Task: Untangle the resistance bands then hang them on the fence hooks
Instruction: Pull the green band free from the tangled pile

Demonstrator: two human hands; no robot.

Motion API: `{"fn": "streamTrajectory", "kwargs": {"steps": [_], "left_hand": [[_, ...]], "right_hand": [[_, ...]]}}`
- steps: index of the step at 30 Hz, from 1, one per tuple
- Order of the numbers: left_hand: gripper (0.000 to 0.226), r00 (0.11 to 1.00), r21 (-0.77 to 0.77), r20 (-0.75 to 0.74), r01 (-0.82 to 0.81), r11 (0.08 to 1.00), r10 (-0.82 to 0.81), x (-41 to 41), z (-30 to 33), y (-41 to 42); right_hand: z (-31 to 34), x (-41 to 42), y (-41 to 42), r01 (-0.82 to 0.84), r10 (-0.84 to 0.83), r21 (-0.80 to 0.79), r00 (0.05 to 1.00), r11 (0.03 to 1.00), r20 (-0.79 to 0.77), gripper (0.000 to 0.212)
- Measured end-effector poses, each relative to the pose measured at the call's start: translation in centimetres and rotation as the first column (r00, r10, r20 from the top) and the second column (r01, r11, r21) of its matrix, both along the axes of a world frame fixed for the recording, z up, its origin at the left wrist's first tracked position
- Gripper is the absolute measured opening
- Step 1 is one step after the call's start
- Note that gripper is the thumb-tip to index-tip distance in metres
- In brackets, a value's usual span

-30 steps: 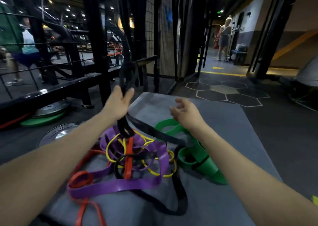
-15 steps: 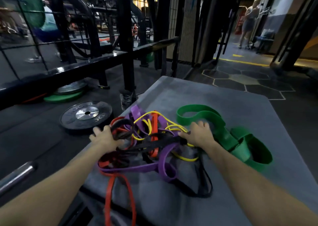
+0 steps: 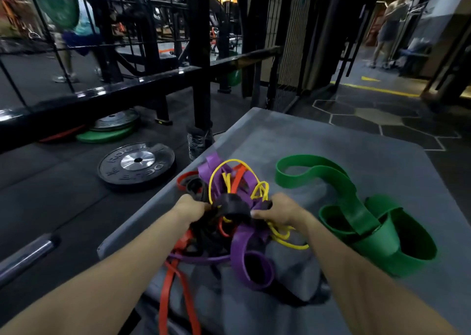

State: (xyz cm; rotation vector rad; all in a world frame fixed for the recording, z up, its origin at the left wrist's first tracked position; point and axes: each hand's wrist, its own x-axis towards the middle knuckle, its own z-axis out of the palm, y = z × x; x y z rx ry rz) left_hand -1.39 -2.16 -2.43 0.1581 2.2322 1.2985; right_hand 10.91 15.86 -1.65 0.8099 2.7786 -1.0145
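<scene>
black weight plate (image 3: 136,163) on gym floor (image 3: 58,197)

both hands (image 3: 190,211) have bunched the black band (image 3: 230,207) closer together.

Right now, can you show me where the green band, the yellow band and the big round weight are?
green band (image 3: 356,208): head view, on the flat strap crossing its coils.
yellow band (image 3: 285,235): head view, on a loop beside the right wrist.
weight plate (image 3: 137,160): head view, on its silver hub.

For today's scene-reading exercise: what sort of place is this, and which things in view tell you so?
Most likely a gym: weight plates lie on the rubber floor, a barbell end shows at left, and resistance bands are heaped on a grey mat.
</scene>
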Motion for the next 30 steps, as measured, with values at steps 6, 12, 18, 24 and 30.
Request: {"fn": "streamTrajectory", "kwargs": {"steps": [6, 12, 18, 24, 30], "left_hand": [[0.006, 0.997, 0.229, 0.071, 0.002, 0.973, -0.019, -1.0, 4.0, 0.9], [0.024, 0.997, 0.404, 0.071, -0.016, 0.915, -0.014, -3.5, 10.6, 1.6], [0.027, 0.986, 0.544, 0.142, -0.008, 0.839, -0.083, -4.5, 9.3, 2.3], [0.061, 0.81, -0.551, -0.376, 0.195, 0.812, -0.45, -2.8, 0.8, 1.1], [0.065, 0.781, -0.385, -0.51, 0.167, 0.908, -0.36, -3.6, 2.9, 0.1]], "right_hand": [[1.2, -1.4, -2.2, -0.017, -0.224, -0.545, 0.9, 0.838, -0.374, 0.019], [6.8, -5.5, -3.7, -0.092, -0.502, -0.699, 0.631, 0.709, -0.591, 0.012], [2.5, -6.7, -4.9, -0.091, -0.627, -0.815, 0.592, 0.573, -0.507, 0.006], [-1.3, -5.6, -6.4, 0.239, -0.268, -0.14, 0.929, 0.961, -0.256, 0.016], [1.1, -3.7, -5.9, 0.187, -0.172, 0.17, 0.98, 0.968, -0.096, 0.05]]}}
